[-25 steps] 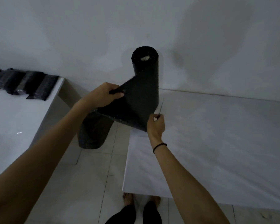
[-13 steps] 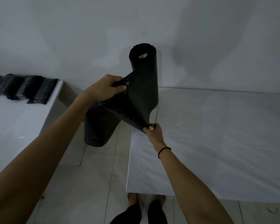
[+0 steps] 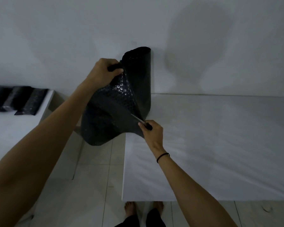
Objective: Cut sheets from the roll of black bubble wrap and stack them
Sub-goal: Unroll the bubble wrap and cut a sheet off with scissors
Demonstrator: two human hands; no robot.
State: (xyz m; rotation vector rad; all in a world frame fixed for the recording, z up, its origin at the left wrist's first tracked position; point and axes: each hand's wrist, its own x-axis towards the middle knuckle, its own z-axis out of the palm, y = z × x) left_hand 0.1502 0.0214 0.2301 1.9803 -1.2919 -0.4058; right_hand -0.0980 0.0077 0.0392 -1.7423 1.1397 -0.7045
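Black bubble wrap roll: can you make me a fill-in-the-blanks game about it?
The upright roll of black bubble wrap stands on a ____ table. The thin metal blade is in the person's ____ hand. The left hand grips the unrolled sheet near its ____. The stack of cut black sheets lies far to the ____.
Missing words: white, right, top, left.

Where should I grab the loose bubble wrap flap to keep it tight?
Probably the top corner of the flap, from the left, opposite the roll, as the left hand does: that free edge bunches easily, and pulling there stretches it. Avoid the bottom, near the blade in the right hand.
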